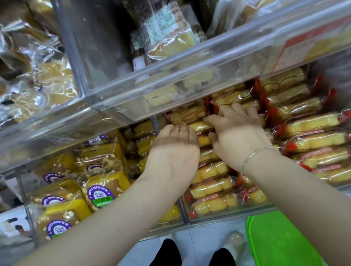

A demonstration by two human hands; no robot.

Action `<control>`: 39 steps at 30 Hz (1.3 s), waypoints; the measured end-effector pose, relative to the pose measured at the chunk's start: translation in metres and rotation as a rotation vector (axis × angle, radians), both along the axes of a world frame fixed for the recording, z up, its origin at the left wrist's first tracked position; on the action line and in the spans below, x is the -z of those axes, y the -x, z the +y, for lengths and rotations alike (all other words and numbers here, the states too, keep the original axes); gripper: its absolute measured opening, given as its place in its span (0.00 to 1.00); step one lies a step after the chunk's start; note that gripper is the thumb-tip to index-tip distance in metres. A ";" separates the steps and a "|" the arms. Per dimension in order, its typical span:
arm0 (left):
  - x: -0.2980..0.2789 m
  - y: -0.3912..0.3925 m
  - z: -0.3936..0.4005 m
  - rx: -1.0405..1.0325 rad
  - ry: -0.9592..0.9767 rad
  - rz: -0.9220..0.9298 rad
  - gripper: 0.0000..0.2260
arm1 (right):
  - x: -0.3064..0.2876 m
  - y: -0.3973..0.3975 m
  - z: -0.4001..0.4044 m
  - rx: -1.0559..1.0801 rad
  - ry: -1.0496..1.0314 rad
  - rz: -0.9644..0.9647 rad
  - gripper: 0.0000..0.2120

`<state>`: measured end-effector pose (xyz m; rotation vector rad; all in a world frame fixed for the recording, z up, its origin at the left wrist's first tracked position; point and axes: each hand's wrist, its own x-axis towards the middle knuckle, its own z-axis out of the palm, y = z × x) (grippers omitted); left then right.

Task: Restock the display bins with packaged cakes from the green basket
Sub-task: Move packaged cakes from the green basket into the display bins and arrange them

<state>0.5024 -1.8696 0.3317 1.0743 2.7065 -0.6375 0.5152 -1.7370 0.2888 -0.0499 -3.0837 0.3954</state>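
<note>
Both my hands reach into a clear display bin [230, 216] filled with rows of long yellow packaged cakes [209, 188] in clear wrappers with red ends. My left hand [174, 151] has its fingers stretched forward, the tips touching a cake pack [199, 126] at the back of the left row. My right hand [238, 136], with a thin bracelet on the wrist, lies with spread fingers on the packs beside it. Neither hand plainly grips a pack. The green basket [282, 250] stands on the floor at the lower right, and only its side shows.
A clear upper bin [173, 75] with wrapped cakes overhangs the hands. To the left, another bin [165, 227] holds square cakes with purple labels [100, 192]. More red-ended cakes [316, 138] fill the right side. My legs and a shoe [235, 242] stand on the pale floor.
</note>
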 end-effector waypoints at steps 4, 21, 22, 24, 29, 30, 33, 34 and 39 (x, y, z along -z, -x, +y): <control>-0.001 0.011 0.007 -0.063 0.039 0.083 0.26 | -0.003 0.012 0.007 -0.040 -0.011 0.084 0.14; 0.008 0.015 0.014 -0.227 -0.022 0.058 0.26 | 0.015 0.010 0.002 0.018 0.084 0.120 0.15; 0.010 0.021 0.019 -0.270 -0.014 0.050 0.27 | 0.014 0.012 0.001 0.024 0.101 0.097 0.16; 0.013 0.030 0.027 -0.298 0.015 0.066 0.29 | 0.012 0.011 0.004 0.020 0.128 0.079 0.18; 0.018 0.041 0.037 -0.365 0.078 0.050 0.32 | 0.006 -0.010 0.015 -0.083 0.180 0.056 0.20; 0.017 0.041 0.038 -0.368 0.088 0.045 0.31 | 0.006 -0.012 0.016 -0.094 0.157 0.036 0.21; 0.016 0.037 0.036 -0.349 0.121 0.045 0.29 | 0.006 -0.014 0.013 -0.086 0.130 0.007 0.20; 0.016 0.035 0.034 -0.336 0.146 0.048 0.29 | 0.007 -0.014 0.011 -0.085 0.121 0.003 0.20; 0.011 0.032 0.032 -0.287 0.230 0.049 0.28 | 0.005 -0.010 0.007 -0.067 0.107 -0.036 0.21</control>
